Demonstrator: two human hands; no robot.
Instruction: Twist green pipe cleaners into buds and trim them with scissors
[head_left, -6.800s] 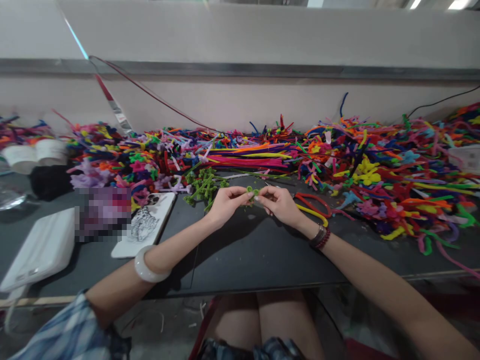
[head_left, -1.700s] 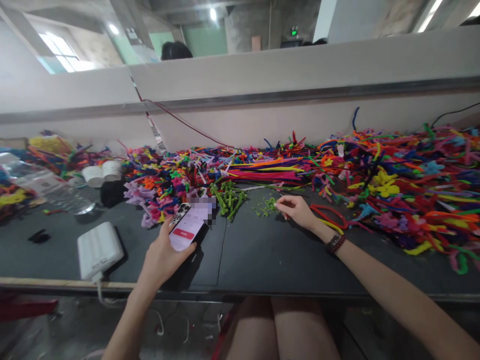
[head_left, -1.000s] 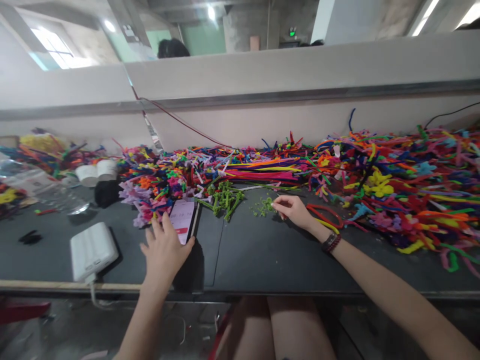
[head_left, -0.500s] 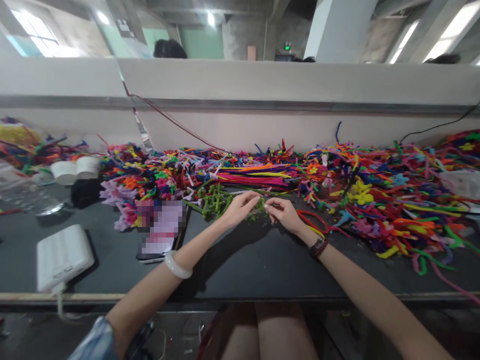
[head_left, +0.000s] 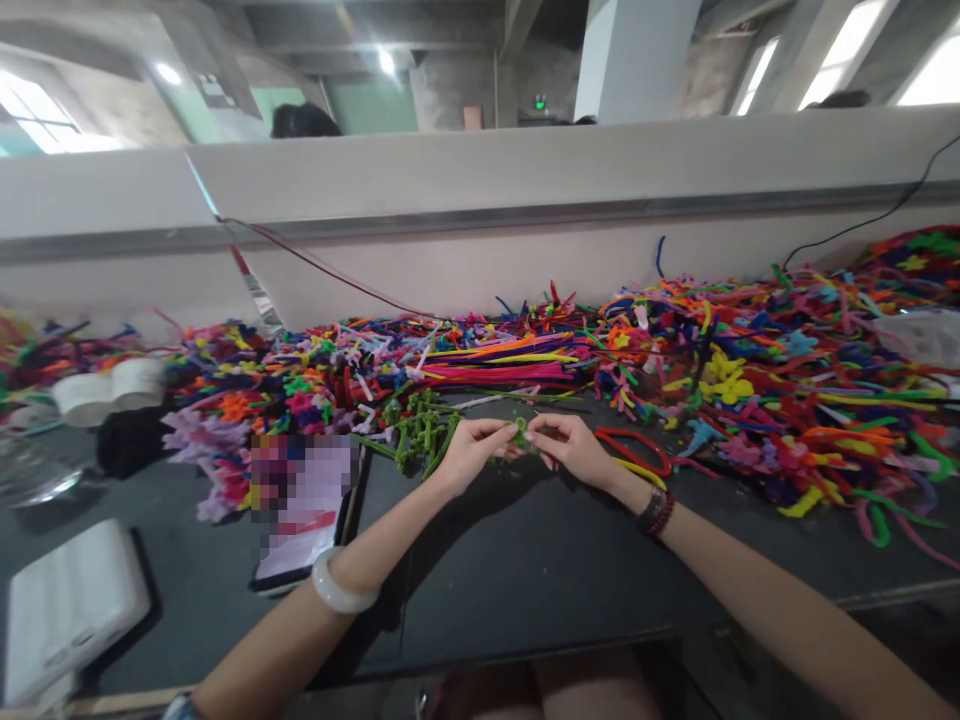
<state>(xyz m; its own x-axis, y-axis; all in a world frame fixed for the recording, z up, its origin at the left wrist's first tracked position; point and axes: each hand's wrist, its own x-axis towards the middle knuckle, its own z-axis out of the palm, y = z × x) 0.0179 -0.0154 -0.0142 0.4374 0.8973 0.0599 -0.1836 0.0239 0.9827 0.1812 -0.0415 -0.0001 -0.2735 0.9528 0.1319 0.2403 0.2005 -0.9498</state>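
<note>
At the lower left of the frame a white power bank [head_left: 71, 605] lies on the dark table [head_left: 525, 560]. To its right is a phone [head_left: 304, 510], face up, with its far end against the coloured pile. Past the phone, a small cluster of green stems [head_left: 416, 435] sits just left of the hands.

The left hand [head_left: 469, 455] comes in from the lower left, with a white bangle [head_left: 341, 585] on the wrist. The forearm slants up toward centre frame. Its thumb and fingertips are drawn narrow and pinch the left end of a small green pipe-cleaner piece [head_left: 519, 435].

That piece sits at centre frame, just above the table, bridging the two hands. It seems to run across from one grip to the other, though it is too small and curled to read its shape. Neither hand is nearer, as both touch it.

The right hand [head_left: 574, 450] mirrors the left, entering from the lower right with a bead bracelet [head_left: 655, 512] at the wrist. Its fingertips are closed tight on the piece's right end. Just beside this hand lies a red loop [head_left: 637, 450]. Beyond it a heap of coloured pipe cleaners [head_left: 787, 370] fills the right of the frame.
</note>
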